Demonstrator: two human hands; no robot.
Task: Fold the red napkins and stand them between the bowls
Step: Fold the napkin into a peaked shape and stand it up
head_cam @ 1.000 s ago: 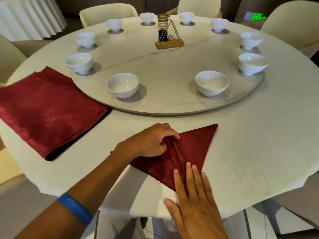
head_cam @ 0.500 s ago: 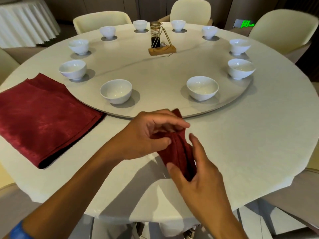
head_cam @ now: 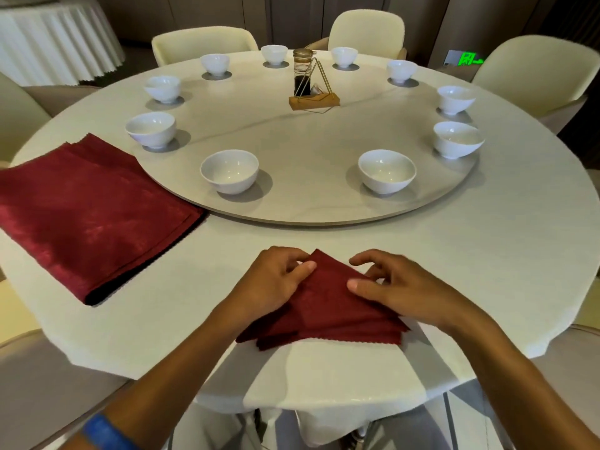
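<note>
- Desk [head_cam: 487, 254]: round, white cloth; raised turntable [head_cam: 308, 141] carrying ten white bowls [head_cam: 229, 170] in a ring and a condiment stand [head_cam: 313, 82].
- Napkin stack [head_cam: 87, 216]: red, flat, left side.
- Folded napkin [head_cam: 328, 306]: triangular, at near edge.
- Left hand [head_cam: 276, 280]: grip pinching its apex.
- Right hand [head_cam: 399, 287]: thumb pressing it, fingers curled.
- Cream chairs [head_cam: 367, 30] around.

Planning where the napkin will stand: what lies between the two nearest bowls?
Nothing: in the head view the turntable is bare between the left bowl and right bowl.
</note>
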